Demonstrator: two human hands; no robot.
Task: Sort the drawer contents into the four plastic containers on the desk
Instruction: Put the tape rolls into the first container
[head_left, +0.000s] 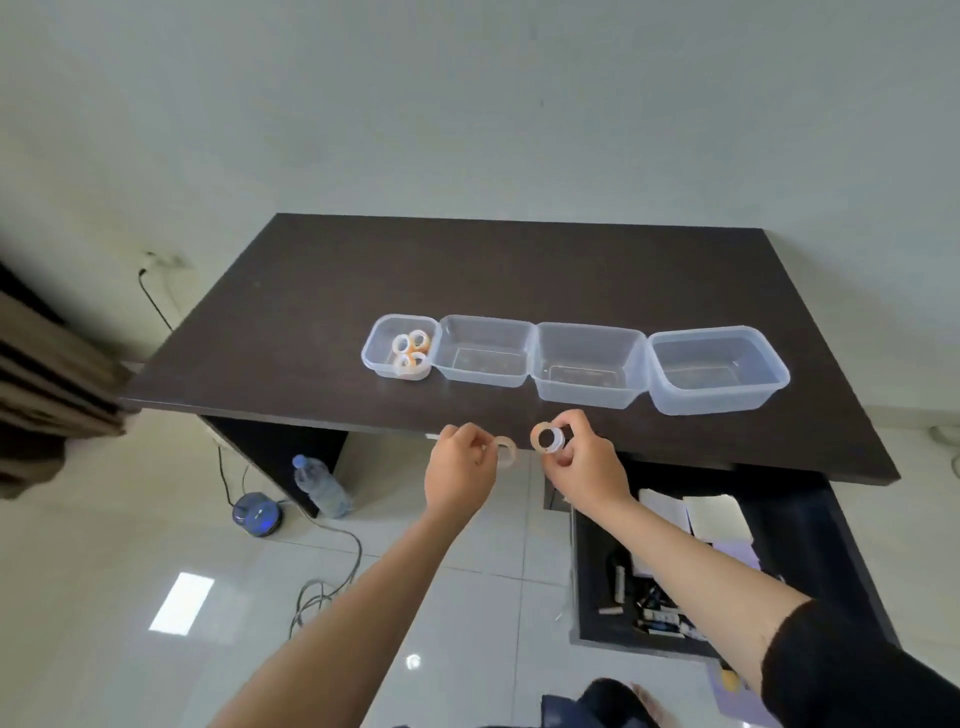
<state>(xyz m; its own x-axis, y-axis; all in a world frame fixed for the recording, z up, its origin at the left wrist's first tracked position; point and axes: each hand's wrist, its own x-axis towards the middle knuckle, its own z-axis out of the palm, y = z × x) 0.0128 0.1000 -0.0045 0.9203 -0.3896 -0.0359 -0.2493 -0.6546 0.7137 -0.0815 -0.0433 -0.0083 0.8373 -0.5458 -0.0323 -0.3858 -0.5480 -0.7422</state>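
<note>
Holding: each hand grips 1 tape roll above the front edge of the desk (322, 291).
Left hand (460, 475): fingers curled round a pale tape roll (505, 450), pinching it at the fingertips.
Right hand (584, 465): fingers and thumb curled round a tape roll with a white core (548, 439) (its hole faces the camera).
Gap: the 2 rolls are near each other but apart.
Containers: 4 clear plastic tubs stand in a row on the desk, sides touching.
Leftmost tub (378, 349): smaller than the others, with 3 tape rolls (410, 351) inside.
Second tub (485, 351): nothing visible inside.
Third tub (587, 361): nothing visible inside.
Rightmost tub (719, 369): nothing visible inside.
Drawer (589, 582): pulled open under the desk's right side, holding white papers (696, 514) and small dark items too blurred to name.
Floor: a water bottle (322, 486) stands beside the desk leg, near a round blue device (257, 514) with a cable.
</note>
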